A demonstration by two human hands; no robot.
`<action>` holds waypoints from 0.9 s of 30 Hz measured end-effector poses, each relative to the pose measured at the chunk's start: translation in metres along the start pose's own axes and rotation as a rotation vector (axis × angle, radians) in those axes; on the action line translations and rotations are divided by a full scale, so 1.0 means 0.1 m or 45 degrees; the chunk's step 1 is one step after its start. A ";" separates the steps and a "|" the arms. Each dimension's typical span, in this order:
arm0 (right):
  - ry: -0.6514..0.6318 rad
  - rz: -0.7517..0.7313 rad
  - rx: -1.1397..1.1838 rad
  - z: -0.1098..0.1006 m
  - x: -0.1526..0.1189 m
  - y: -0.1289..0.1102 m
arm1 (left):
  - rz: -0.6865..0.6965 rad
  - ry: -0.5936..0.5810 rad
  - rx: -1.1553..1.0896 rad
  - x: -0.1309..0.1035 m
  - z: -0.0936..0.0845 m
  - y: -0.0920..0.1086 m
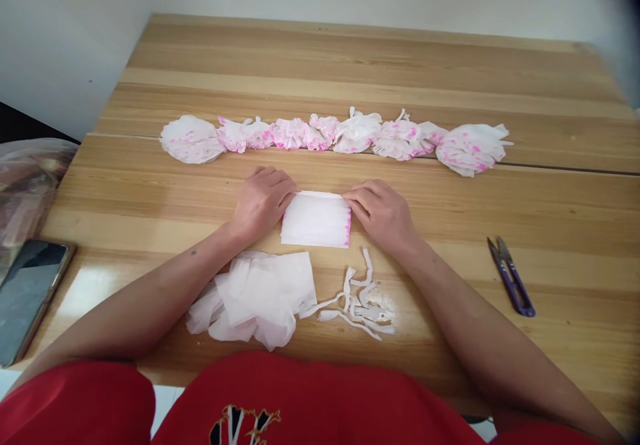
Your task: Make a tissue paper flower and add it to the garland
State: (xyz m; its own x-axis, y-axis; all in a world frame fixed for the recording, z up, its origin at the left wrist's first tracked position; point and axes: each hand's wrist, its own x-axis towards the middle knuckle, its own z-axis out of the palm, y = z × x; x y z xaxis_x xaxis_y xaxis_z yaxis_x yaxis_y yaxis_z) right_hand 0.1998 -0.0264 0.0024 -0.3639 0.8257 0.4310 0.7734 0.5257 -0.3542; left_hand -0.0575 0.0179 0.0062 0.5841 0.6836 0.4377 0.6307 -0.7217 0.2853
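Note:
A rectangular stack of thin white tissue paper [316, 219] with pink-stained side edges lies flat on the table between my hands. My left hand [264, 201] pinches its far left corner, fingers closed. At the far right corner my right hand [383, 213] grips the same paper between thumb and fingers. A narrow folded strip runs along the far edge between the two hands. Closer to my body rests a loose pile of white tissue sheets [260, 295]. Beside that pile are several thin twisted white paper strips [357, 305].
A row of crumpled pink-and-white tissue flowers [300, 133] stretches across the wooden table [350, 61] beyond my hands. Purple-handled thread snips [511, 278] lie at right. A phone [33, 298] sits at the left edge, near a clear plastic bag [33, 178].

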 end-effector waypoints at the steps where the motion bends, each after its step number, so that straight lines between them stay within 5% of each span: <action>1: -0.007 -0.012 -0.024 0.00 0.00 0.00 | -0.002 0.001 0.018 0.00 0.00 0.00; 22: -0.099 0.002 0.025 0.03 -0.05 0.04 | 0.082 -0.113 -0.011 0.01 -0.07 -0.10; 27: -0.074 -0.006 -0.154 0.01 -0.06 -0.05 | 0.089 -0.151 0.058 0.00 -0.11 -0.02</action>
State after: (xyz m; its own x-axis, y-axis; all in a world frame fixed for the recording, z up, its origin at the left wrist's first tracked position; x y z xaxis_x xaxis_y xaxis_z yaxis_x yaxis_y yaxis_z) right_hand 0.1976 -0.0334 0.0010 -0.3943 0.8358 0.3821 0.8274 0.5038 -0.2482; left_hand -0.0642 0.0183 0.0149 0.6820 0.6418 0.3507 0.6073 -0.7641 0.2173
